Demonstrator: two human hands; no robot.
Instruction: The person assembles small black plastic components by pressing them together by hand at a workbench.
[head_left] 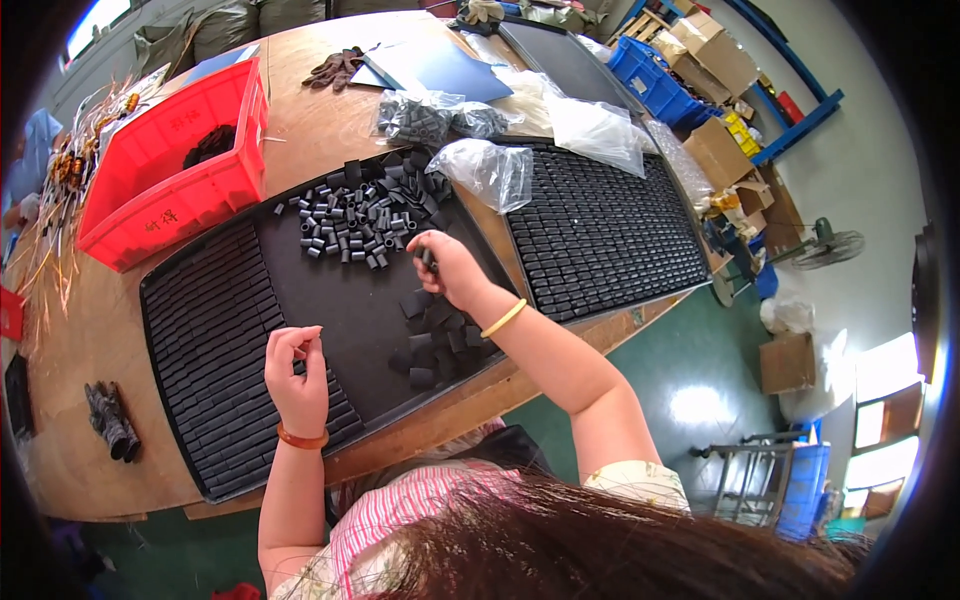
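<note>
A few short, dark, smooth-looking cylinders [428,258] sit in the curled fingers of the right hand [456,268], above the black, shallow, rectangular tray [335,305]. That grip is closed loosely around several pieces at once, so one could slip out and roll if the fingers relax unevenly. The left hand [298,388] is half curled over the packed rows of black cylinders [215,345], thumb near the fingertips; whether anything is pinched there I cannot tell. Its wrist wears an amber-coloured ring bracelet [302,439], which could brush those rows and knock pieces askew if the arm dips.

Just beyond the right hand lies a loose heap of short black tubes [345,225]; a careless sweep could scatter it across the bare middle. Nearer the body, wider, flatter-looking black pieces [435,345] lie under the right forearm, and the two kinds might get mixed, being alike in colour.

Farther right, a clear, crumpled plastic bag [490,172] overlaps a second black tray filled with rows [605,235]; dragging it could disturb them. The red plastic crate [190,205] stands left on the brown wooden bench [150,482].
</note>
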